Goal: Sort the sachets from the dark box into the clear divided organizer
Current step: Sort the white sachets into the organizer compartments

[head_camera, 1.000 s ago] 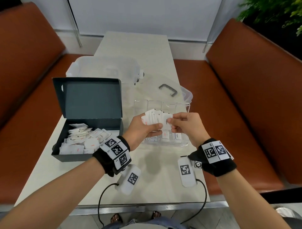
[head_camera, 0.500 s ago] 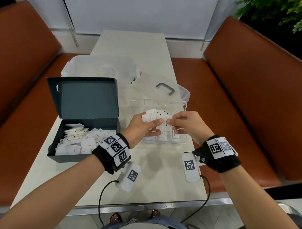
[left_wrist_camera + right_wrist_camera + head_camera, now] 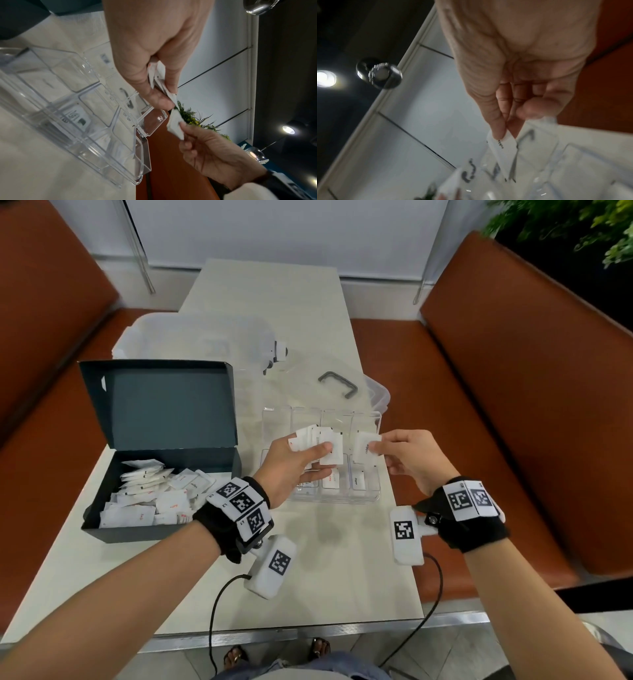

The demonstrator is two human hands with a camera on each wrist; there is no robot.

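R hand (image 3: 407, 460) pinching one sachet (image 3: 364, 447) above clear organizer (image 3: 366, 497); L hand (image 3: 291, 465) gripping fanned stack (image 3: 320, 443). More in dark box (image 3: 102, 529). Light, floppy, prob. slick; pinch by edge. Target compartment unclear.

I see a clear, glossy hard-plastic divided organizer (image 3: 368, 494) catching glints, and small white sachets (image 3: 318, 445) that look like matt paper. The dark grey box (image 3: 164, 405) reads as matt cardboard. The pale tabletop (image 3: 274, 302) looks smooth, edged in brushed metal (image 3: 274, 637). Rust-brown benches (image 3: 513, 371) look like smooth leather.
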